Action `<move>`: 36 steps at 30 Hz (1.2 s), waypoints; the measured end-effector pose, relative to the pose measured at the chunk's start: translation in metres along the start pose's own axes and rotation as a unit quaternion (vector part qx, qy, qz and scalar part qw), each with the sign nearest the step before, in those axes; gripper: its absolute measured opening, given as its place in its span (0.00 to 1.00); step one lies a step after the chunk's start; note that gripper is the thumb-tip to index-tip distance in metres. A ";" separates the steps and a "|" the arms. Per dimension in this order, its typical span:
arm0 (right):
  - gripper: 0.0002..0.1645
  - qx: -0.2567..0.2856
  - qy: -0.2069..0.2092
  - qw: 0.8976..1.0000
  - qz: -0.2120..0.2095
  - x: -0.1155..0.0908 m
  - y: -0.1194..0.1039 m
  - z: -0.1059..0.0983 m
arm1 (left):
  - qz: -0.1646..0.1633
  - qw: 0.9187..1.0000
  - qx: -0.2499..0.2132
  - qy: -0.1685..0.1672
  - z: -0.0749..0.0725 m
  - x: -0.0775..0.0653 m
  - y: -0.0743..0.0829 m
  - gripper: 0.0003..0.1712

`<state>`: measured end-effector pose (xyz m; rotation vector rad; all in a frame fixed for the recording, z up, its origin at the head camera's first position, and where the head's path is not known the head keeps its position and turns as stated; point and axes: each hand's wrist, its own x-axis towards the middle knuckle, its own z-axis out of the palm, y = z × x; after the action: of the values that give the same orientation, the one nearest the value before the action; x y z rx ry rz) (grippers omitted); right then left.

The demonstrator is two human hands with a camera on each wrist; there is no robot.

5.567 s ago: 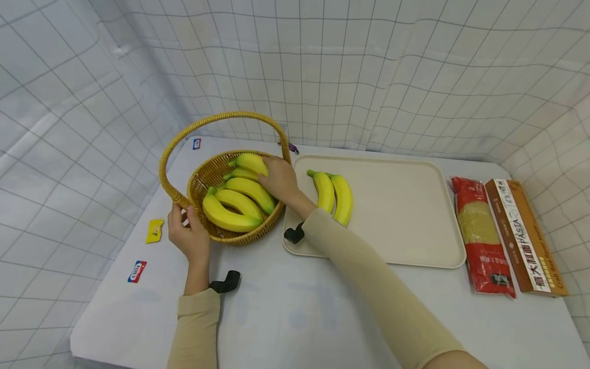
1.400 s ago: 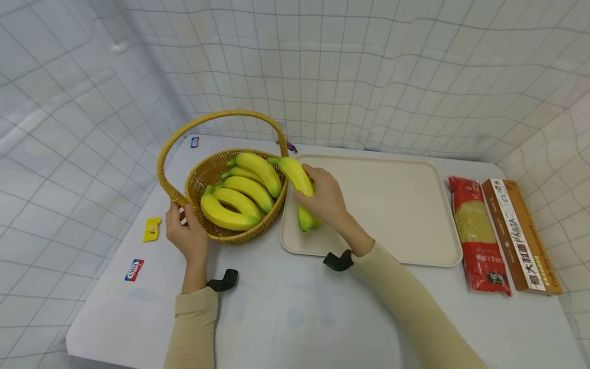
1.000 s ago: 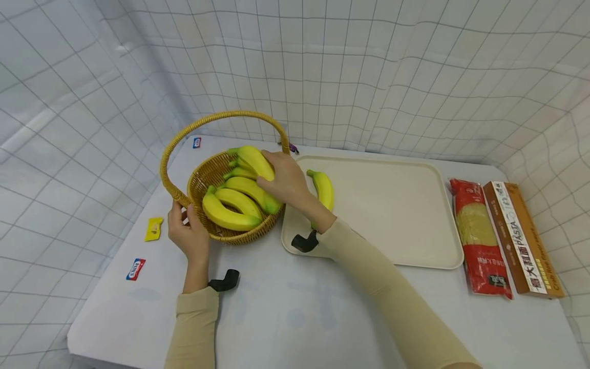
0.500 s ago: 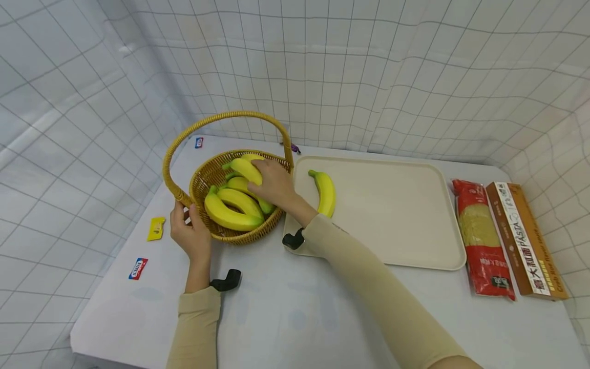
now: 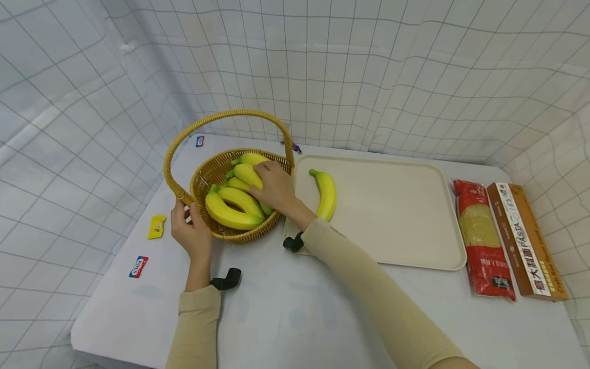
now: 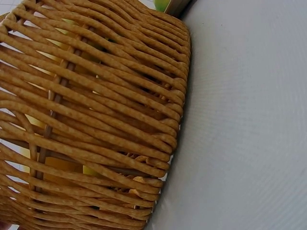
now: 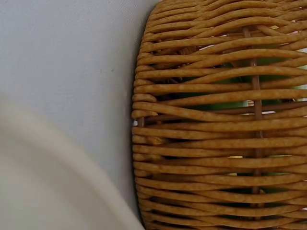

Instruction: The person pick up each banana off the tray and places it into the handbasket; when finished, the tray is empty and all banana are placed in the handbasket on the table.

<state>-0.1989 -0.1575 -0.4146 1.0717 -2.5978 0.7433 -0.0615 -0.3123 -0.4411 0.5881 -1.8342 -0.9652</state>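
A wicker basket [image 5: 246, 237] with a tall arched handle stands on the left of the table, holding several yellow bananas [image 5: 230, 215]. My left hand [image 5: 192, 236] grips its left rim at the foot of the handle. Inside the basket, my right hand [image 5: 276, 188] has its fingers and thumb round a banana [image 5: 246, 175] lying over the others. One more banana [image 5: 327, 197] lies on the beige tray [image 5: 392, 215], just right of the basket. Both wrist views show mostly the basket's woven side [image 6: 96, 105], with neither hand's grip visible in them.
Right of the tray lie a red noodle packet [image 5: 484, 241] and a brown pasta box [image 5: 525, 238]. Small wrapped sweets, one yellow [image 5: 156, 227] and one red-and-blue [image 5: 138, 267], lie left of the basket. A grid-patterned cloth [image 5: 341, 77] rises behind the table.
My right hand has carried a banana from the tray leftward into the basket and lowered it onto the others. The tray held two bananas earlier and now one. My left hand has stayed on the rim.
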 end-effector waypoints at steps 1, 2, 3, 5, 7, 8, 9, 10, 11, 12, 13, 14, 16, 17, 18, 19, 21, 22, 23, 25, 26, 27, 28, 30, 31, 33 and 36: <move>0.28 0.002 -0.001 1.000 0.000 0.000 0.000 0.000 | -0.002 1.000 0.000 0.000 0.000 0.000 0.000 0.21; 0.29 0.004 -0.002 1.000 0.000 0.000 0.001 0.000 | -0.004 1.000 0.000 0.000 0.000 0.000 0.000 0.21; 0.29 0.010 -0.003 1.000 0.000 -0.001 0.001 -0.001 | -0.005 1.000 0.002 0.000 0.000 0.000 -0.001 0.21; 0.29 0.025 0.000 1.000 0.001 -0.002 0.002 -0.002 | -0.006 1.000 0.003 0.001 0.001 0.000 -0.001 0.20; 0.29 0.041 0.007 0.999 0.000 -0.003 0.002 -0.003 | -0.006 1.000 0.003 0.001 0.001 0.001 -0.001 0.20; 0.29 0.049 0.011 0.999 0.000 -0.004 0.003 -0.003 | -0.006 1.000 0.003 0.000 0.001 0.001 -0.001 0.20; 0.29 0.057 0.017 0.998 -0.001 -0.005 0.002 -0.004 | -0.005 1.000 0.002 0.000 0.001 0.001 -0.001 0.20; 0.28 0.061 0.022 0.998 -0.002 -0.007 0.002 -0.005 | -0.005 1.000 0.001 0.000 0.001 0.001 -0.001 0.21; 0.28 0.065 0.027 0.998 -0.003 -0.008 0.001 -0.006 | -0.005 1.000 0.000 0.000 0.001 0.001 -0.001 0.21; 0.28 0.070 0.031 0.997 -0.005 -0.010 0.001 -0.008 | -0.006 1.000 -0.002 0.000 0.001 0.001 -0.002 0.21; 0.28 0.075 0.034 0.997 -0.006 -0.011 0.000 -0.009 | -0.005 1.000 -0.003 0.000 0.001 0.001 -0.001 0.21; 0.29 0.080 0.036 0.996 -0.009 -0.013 -0.001 -0.011 | -0.004 1.000 -0.003 0.000 0.001 0.000 -0.002 0.21; 0.29 0.093 0.041 0.995 -0.013 -0.018 -0.003 -0.015 | -0.003 1.000 -0.002 0.003 0.001 0.000 -0.002 0.20; 0.29 0.102 0.045 0.994 -0.014 -0.020 -0.004 -0.017 | -0.003 1.000 -0.002 0.003 0.001 0.000 -0.002 0.20; 0.29 0.111 0.049 0.993 -0.016 -0.023 -0.005 -0.020 | -0.002 1.000 -0.003 0.004 0.001 0.000 -0.002 0.20; 0.29 0.117 0.053 0.992 -0.016 -0.025 -0.005 -0.022 | -0.002 1.000 -0.003 0.004 0.001 0.000 -0.002 0.20; 0.29 0.128 0.062 0.990 -0.015 -0.031 -0.004 -0.026 | -0.001 1.000 -0.002 0.005 0.001 0.000 -0.002 0.20; 0.29 0.132 0.067 0.989 -0.011 -0.034 -0.002 -0.028 | -0.002 1.000 -0.003 0.005 0.001 0.000 -0.002 0.20; 0.29 0.136 0.071 0.988 -0.006 -0.038 0.000 -0.030 | -0.002 1.000 -0.004 0.004 0.002 0.000 -0.002 0.20; 0.29 0.141 0.077 0.987 0.009 -0.044 0.006 -0.035 | -0.003 1.000 -0.005 0.004 0.002 0.000 -0.002 0.20; 0.30 0.147 0.080 0.986 0.019 -0.047 0.009 -0.039 | -0.004 1.000 -0.005 0.004 0.002 0.000 -0.002 0.20; 0.30 0.154 0.083 0.984 0.031 -0.050 0.013 -0.043 | -0.006 1.000 -0.010 0.003 0.002 0.000 -0.001 0.20; 0.30 0.157 0.086 0.983 0.044 -0.054 0.018 -0.046 | -0.008 1.000 -0.013 0.004 0.002 -0.001 -0.001 0.19; 0.31 0.164 0.093 0.980 0.069 -0.060 0.028 -0.052 | -0.011 1.000 -0.019 0.005 0.003 -0.001 0.000 0.19; 0.31 0.166 0.097 0.978 0.083 -0.063 0.034 -0.056 | -0.012 1.000 -0.022 0.007 0.003 -0.001 0.001 0.19; 0.32 0.170 0.106 0.973 0.111 -0.070 0.047 -0.060 | -0.013 0.999 -0.029 0.012 0.002 -0.002 0.005 0.19; 0.33 0.172 0.122 0.966 0.150 -0.079 0.066 -0.067 | -0.010 0.999 -0.033 0.017 0.001 -0.003 0.019 0.19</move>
<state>-0.1883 -0.0346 -0.4132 0.6134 -2.4969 1.3431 -0.0609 -0.2991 -0.4276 0.5806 -1.7634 -1.0188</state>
